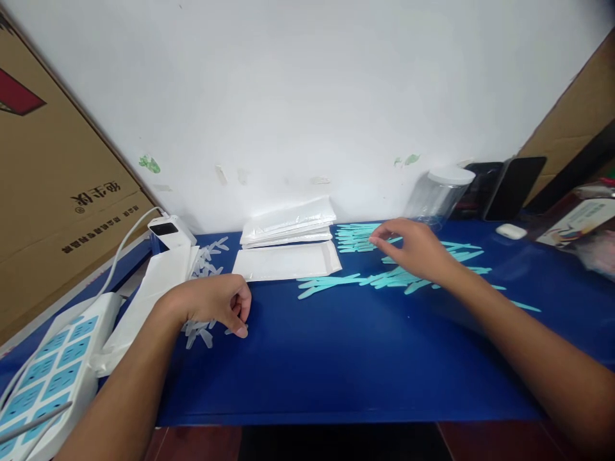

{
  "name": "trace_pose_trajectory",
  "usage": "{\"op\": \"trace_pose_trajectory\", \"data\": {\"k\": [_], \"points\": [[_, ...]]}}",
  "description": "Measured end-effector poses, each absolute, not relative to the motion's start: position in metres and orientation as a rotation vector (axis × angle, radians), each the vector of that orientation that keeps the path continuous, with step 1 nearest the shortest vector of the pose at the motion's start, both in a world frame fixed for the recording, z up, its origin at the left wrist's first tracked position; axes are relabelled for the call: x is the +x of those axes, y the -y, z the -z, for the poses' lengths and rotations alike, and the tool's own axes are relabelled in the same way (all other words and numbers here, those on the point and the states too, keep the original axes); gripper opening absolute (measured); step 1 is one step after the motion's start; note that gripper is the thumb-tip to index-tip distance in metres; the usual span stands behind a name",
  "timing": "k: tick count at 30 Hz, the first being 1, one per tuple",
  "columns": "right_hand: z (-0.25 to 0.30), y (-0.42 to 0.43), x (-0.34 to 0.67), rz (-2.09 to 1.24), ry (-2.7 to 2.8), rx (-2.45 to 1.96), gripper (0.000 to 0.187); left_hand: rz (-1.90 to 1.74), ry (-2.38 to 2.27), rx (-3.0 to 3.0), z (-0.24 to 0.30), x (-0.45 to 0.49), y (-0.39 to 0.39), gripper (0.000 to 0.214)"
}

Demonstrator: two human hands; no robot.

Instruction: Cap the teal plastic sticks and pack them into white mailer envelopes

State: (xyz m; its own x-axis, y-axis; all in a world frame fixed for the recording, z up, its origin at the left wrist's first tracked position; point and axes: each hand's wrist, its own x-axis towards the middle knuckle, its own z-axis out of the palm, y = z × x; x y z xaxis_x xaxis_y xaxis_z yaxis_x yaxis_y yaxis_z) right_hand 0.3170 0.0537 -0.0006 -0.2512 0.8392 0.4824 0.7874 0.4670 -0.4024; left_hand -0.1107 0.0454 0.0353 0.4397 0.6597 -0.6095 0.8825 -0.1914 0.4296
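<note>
My left hand (216, 301) hovers low over the table's left part, its thumb and fingers pinched at a small clear plastic piece (229, 331). Beside and partly under that hand lie several more clear flared pieces (199, 333). At the right, my right hand (410, 246) has thumb and forefinger closed together at the right end of a neat stack of teal plastic sticks (353, 237); what is between the fingertips is hidden. Loose teal sticks (396, 278) are strewn under and around this hand. Between the hands lies a flat white packet (286, 261).
A pile of white packets (291, 224) rests against the wall. On the left are a power strip (67, 365), a white device with a screen (168, 230) and white sleeves (148, 294). A clear jar (439, 192), a phone (514, 189) and a white case (510, 231) stand right.
</note>
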Motion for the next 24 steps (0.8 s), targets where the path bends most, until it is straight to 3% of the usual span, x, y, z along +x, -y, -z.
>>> {"op": "trace_pose_trajectory", "data": {"k": [8,18,21,24], "points": [[-0.003,-0.074,0.366,-0.156,2.171,-1.646,0.027,0.285,-1.392,1.899,-0.035,-0.110,-0.045,0.025],[-0.009,-0.076,0.399,-0.579,2.364,-1.802,0.030,0.305,-1.337,1.974,-0.038,-0.110,-0.044,0.016],[-0.008,-0.076,0.397,-0.594,2.338,-1.830,0.033,0.145,-1.255,2.037,-0.044,-0.105,-0.044,0.018],[-0.005,-0.077,0.395,-0.583,2.322,-1.833,0.039,-0.235,-1.156,2.086,-0.044,-0.093,-0.045,0.024]]}}
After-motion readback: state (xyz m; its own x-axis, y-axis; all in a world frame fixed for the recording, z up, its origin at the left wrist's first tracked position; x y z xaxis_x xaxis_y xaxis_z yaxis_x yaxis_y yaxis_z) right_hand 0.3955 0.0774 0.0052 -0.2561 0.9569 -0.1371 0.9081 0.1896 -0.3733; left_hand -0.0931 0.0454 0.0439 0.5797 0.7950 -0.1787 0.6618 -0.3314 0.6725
